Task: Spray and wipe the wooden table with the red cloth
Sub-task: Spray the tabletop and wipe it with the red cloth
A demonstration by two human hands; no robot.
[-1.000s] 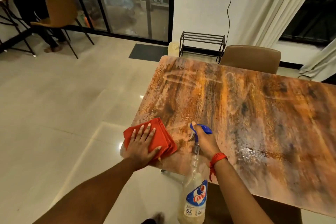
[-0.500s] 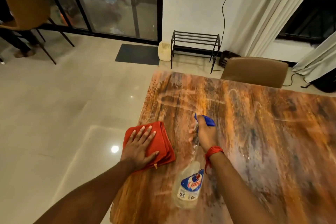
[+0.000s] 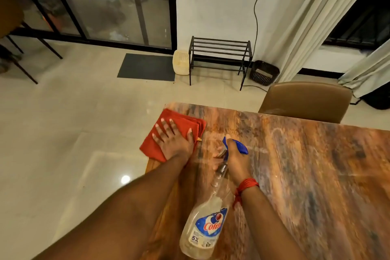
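The folded red cloth (image 3: 179, 122) lies at the far left corner of the wooden table (image 3: 306, 164), partly over the edge. My left hand (image 3: 173, 141) presses flat on it, fingers spread. Just to its right, my right hand (image 3: 230, 158) grips the neck of a clear spray bottle (image 3: 202, 228) with a blue trigger head (image 3: 240, 146). The bottle hangs tilted, its body toward me over the table's near left part. A red thread is tied around my right wrist.
A brown chair (image 3: 306, 99) stands at the table's far side. Beyond it are a black metal rack (image 3: 219, 57), a cream bin (image 3: 181, 65), a black basket (image 3: 263, 73), a dark mat (image 3: 145, 67), curtains and glass doors. Tiled floor lies left of the table.
My left hand has pushed the red cloth away from me along the left edge to the far corner. My right hand with the bottle moved forward too.
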